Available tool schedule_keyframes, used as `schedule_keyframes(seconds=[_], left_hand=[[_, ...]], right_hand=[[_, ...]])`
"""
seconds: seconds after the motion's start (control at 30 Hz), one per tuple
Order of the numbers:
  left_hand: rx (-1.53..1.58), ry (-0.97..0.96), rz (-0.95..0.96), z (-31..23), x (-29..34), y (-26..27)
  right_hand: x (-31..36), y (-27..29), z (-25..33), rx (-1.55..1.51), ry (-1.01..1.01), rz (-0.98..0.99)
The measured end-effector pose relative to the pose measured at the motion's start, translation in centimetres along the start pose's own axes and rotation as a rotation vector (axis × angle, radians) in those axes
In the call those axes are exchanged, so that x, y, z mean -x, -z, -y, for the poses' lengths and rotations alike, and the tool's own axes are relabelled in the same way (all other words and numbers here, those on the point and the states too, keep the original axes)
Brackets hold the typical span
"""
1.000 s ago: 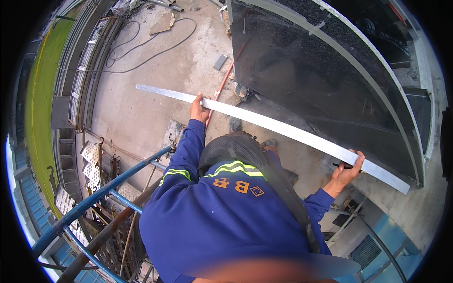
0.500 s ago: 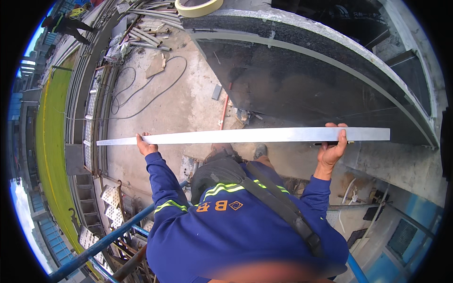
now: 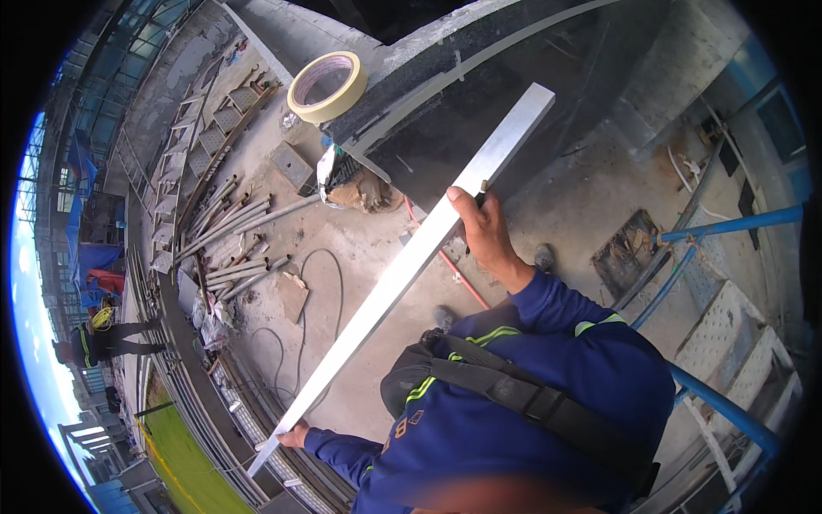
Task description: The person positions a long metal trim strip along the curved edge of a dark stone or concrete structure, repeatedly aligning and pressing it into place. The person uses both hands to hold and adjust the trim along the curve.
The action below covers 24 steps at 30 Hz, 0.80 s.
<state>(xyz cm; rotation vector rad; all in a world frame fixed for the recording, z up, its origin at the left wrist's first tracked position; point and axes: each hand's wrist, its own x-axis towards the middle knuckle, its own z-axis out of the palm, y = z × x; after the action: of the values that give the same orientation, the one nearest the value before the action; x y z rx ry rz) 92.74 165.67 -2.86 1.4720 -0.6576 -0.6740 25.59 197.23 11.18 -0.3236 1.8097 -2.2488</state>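
A long, straight silver metal bar (image 3: 390,287) slants across the view, from the near left up to the far right. My left hand (image 3: 295,434) is closed around it close to its lower-left end. Farther up, my right hand (image 3: 486,236) grips the bar with the thumb on its upper face. A small dark stub with a brassy tip (image 3: 484,184) sticks out beside the right fingers; its kind cannot be made out. The bar's upper end hangs in front of a dark, glossy panel (image 3: 445,167). On that panel's top corner lies a roll of cream masking tape (image 3: 349,101).
Loose metal pipes (image 3: 231,224) and a black cable (image 3: 340,291) lie on the concrete floor at left. A red pipe (image 3: 462,278) runs below the bar. Blue scaffold rails (image 3: 732,223) and metal steps (image 3: 728,334) stand at right. Another person (image 3: 111,340) is at far left.
The bar has swung from nearly level to a steep slant, its right end up and its left end down. My hands still hold it. The view has turned, bringing the tape roll fully in.
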Motion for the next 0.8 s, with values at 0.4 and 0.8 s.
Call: schedule_keyframes(seconds=[0.4, 0.8], left_hand=[[0.579, 0.149, -0.122, -8.6, -13.7, 0.3], [0.696, 0.18, 0.078, -13.0, -10.8, -3.5]], right_hand=[[2.7, -11.8, 1.2, -0.202, -0.008, 0.195], [0.1, -11.0, 2.3, -0.29, -0.111, -0.045]])
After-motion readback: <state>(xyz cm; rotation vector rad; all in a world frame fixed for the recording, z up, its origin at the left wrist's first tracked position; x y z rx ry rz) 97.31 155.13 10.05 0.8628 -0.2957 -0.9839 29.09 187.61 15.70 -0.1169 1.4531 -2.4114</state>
